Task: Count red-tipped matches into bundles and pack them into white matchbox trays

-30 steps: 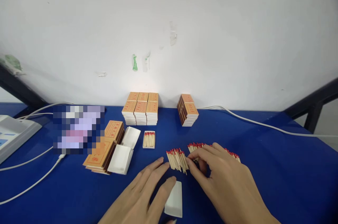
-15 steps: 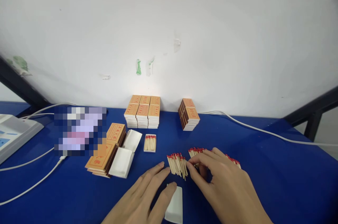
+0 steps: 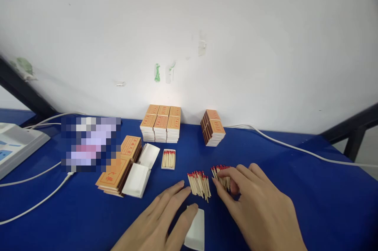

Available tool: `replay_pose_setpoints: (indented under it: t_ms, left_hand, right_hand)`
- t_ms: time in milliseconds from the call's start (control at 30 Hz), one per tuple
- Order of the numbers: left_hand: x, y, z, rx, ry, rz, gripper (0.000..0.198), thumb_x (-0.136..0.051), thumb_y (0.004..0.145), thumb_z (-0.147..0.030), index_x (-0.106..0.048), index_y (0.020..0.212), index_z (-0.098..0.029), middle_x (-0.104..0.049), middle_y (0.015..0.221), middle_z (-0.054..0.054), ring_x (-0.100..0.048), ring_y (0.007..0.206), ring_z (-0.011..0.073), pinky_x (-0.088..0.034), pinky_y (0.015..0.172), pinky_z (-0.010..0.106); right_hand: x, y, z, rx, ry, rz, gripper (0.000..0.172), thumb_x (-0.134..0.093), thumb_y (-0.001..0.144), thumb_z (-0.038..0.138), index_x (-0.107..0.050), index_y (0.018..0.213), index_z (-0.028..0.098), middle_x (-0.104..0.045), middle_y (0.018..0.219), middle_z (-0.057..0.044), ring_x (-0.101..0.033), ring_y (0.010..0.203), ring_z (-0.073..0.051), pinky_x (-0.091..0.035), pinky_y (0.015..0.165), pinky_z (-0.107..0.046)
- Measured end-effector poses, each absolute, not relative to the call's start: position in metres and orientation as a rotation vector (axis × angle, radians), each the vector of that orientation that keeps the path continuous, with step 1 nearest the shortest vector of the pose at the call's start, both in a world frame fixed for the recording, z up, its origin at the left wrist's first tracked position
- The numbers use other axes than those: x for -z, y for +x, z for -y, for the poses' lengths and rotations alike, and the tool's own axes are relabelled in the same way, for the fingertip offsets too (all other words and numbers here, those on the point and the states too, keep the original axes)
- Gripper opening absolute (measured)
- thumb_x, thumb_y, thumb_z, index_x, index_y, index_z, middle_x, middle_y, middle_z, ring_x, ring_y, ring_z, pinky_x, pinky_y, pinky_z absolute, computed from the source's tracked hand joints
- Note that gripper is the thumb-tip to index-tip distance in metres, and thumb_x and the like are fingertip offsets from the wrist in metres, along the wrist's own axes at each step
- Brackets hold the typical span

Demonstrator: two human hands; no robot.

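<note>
We have 1 filled tray (image 3: pixel 168 159) at 10 o'clock from matches (image 3: pixel 200 185) left loose, 1 bare tray (image 3: pixel 197 229) at 6; left hand (image 3: pixel 161 215) splayed, right hand (image 3: pixel 260 205) curled, its grip we cannot tell.

Pale matches (image 3: pixel 200 186) with red heads lie in two loose piles side by side, heads at the far end; nearer, a white tray (image 3: pixel 197 229) lies flat, partly hidden.

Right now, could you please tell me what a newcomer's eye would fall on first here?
Probably the red-tipped matches, with one pile between the left hand and right hand, and another partly hidden by the right hand. Next might come the orange-topped matchboxes, stacked in two blocks by the wall, with a filled tray before the larger block.
</note>
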State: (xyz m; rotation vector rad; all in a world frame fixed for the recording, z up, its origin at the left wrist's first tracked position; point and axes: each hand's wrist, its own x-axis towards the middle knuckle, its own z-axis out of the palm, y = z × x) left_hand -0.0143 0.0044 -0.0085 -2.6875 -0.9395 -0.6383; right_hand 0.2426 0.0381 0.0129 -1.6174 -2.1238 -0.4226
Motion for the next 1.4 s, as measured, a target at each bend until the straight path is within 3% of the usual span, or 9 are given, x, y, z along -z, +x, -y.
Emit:
replay_pose_setpoints:
  t_ms: [267, 533, 667, 967, 1167, 1400]
  left_hand:
    - [0.009, -0.014, -0.001, 0.634, -2.689, 0.964, 0.045, -0.036, 0.122, -0.036, -0.069, 0.141, -0.013, -0.072, 0.148, 0.017, -0.069, 0.142, 0.0315, -0.067, 0.105, 0.044]
    - [0.010, -0.016, -0.004, 0.610, -2.672, 0.936, 0.047, -0.040, 0.122, -0.045, -0.069, 0.142, -0.014, -0.073, 0.147, 0.015, -0.069, 0.142, 0.0299, -0.067, 0.103, 0.042]
    - [0.006, -0.016, -0.003, 0.582, -2.676, 0.931, 0.046, -0.036, 0.123, -0.040, -0.070, 0.141, -0.014, -0.073, 0.148, 0.016, -0.069, 0.142, 0.0304, -0.067, 0.103, 0.043]
    - [0.008, -0.015, -0.007, 0.584, -2.687, 0.925, 0.051, -0.039, 0.122, -0.050, -0.071, 0.141, -0.015, -0.073, 0.148, 0.015, -0.071, 0.140, 0.0304, -0.068, 0.100, 0.042]
    - [0.016, -0.017, -0.007, 0.615, -2.652, 0.928, 0.043, -0.036, 0.123, -0.032, -0.072, 0.141, -0.017, -0.073, 0.149, 0.013, -0.071, 0.139, 0.0298, -0.066, 0.104, 0.041]
    - [0.013, -0.018, -0.005, 0.570, -2.683, 0.934, 0.046, -0.037, 0.123, -0.040, -0.070, 0.143, -0.015, -0.070, 0.151, 0.015, -0.066, 0.145, 0.0309, -0.065, 0.107, 0.041]
  right_hand:
    - [-0.010, 0.239, -0.035, 0.485, -1.590, 2.173, 0.029, -0.051, 0.108, 0.025, -0.065, 0.082, 0.025, -0.064, 0.077, -0.004, -0.061, 0.081, -0.027, -0.045, 0.061, -0.036]
    - [-0.012, 0.238, -0.033, 0.514, -1.598, 2.167, 0.031, -0.050, 0.110, 0.022, -0.067, 0.084, 0.024, -0.066, 0.080, -0.006, -0.060, 0.085, -0.029, -0.044, 0.068, -0.040]
    - [-0.012, 0.239, -0.033, 0.485, -1.614, 2.148, 0.031, -0.051, 0.109, 0.023, -0.067, 0.082, 0.024, -0.065, 0.077, -0.005, -0.060, 0.083, -0.029, -0.042, 0.065, -0.040]
    - [-0.013, 0.238, -0.039, 0.347, -1.601, 2.089, 0.025, -0.056, 0.103, 0.024, -0.067, 0.081, 0.027, -0.066, 0.073, -0.002, -0.063, 0.075, -0.026, -0.037, 0.052, -0.034]
    - [-0.016, 0.235, -0.039, 0.325, -1.597, 2.096, 0.025, -0.055, 0.103, 0.027, -0.067, 0.081, 0.028, -0.065, 0.070, -0.002, -0.064, 0.072, -0.025, -0.037, 0.046, -0.031]
    - [-0.021, 0.236, -0.038, 0.269, -1.578, 2.135, 0.029, -0.056, 0.103, 0.028, -0.064, 0.075, 0.028, -0.061, 0.065, 0.000, -0.061, 0.065, -0.022, -0.038, 0.044, -0.028]
